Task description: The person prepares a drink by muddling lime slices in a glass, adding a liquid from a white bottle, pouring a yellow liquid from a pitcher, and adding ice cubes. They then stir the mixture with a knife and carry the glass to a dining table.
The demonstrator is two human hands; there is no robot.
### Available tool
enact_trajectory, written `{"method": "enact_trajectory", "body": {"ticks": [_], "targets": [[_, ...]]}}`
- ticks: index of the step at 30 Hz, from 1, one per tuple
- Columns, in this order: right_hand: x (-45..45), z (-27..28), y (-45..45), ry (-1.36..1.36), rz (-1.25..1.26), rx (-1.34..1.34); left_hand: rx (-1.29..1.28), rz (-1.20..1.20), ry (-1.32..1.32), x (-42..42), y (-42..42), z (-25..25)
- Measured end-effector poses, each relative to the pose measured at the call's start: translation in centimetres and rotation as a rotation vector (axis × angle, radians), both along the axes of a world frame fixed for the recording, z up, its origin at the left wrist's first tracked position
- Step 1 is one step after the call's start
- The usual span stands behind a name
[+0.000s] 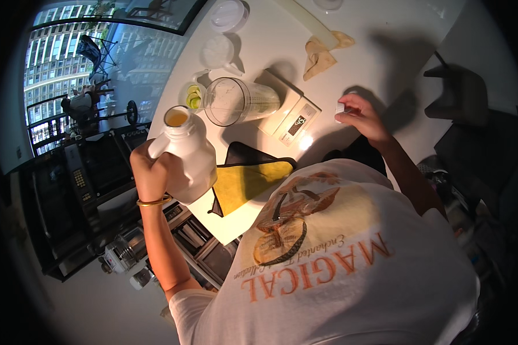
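Observation:
By its side handle, my left hand (151, 172) grips a white plastic jug (194, 161). The jug is uncapped, and its mouth shows something amber inside. Between the fingertips of my right hand (361, 118) is a small white ribbed screw cap (339, 112), held above the table. A tall clear measuring cup (263, 101) stands on a white digital kitchen scale (280, 125) with a lit display. Close to the jug's mouth, a small clear cup (185, 91) holds green citrus slices (193, 96); the jug partly hides its near side.
A yellow cloth with black edging (250, 183) lies at the white table's (226, 230) near edge. Farther back are a translucent handled vessel (218, 51), a round white lid (228, 16), a pale long board (306, 19) and a beige cloth (319, 56). A dark chair (457, 92) stands right.

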State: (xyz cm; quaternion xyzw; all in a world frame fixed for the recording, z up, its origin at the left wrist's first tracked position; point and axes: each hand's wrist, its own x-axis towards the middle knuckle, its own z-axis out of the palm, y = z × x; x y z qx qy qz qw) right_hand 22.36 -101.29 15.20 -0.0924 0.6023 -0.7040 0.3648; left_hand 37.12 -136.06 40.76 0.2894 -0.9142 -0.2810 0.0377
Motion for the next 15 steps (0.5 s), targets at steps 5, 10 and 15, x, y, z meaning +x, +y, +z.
{"method": "enact_trajectory", "body": {"ticks": [5, 10, 15], "targets": [[-0.1, 1.7, -0.7, 0.036, -0.039, -0.001, 0.062, 0.057, 0.074, 0.6, -0.4, 0.2], [-0.5, 4.6, -1.7, 0.035, 0.007, -0.082, 0.040, 0.056, 0.090, 0.9, -0.5, 0.1], [-1.9, 13.3, -6.3, 0.213, 0.218, -0.290, 0.054, 0.067, 0.119, 1.3, -0.2, 0.0]]}}
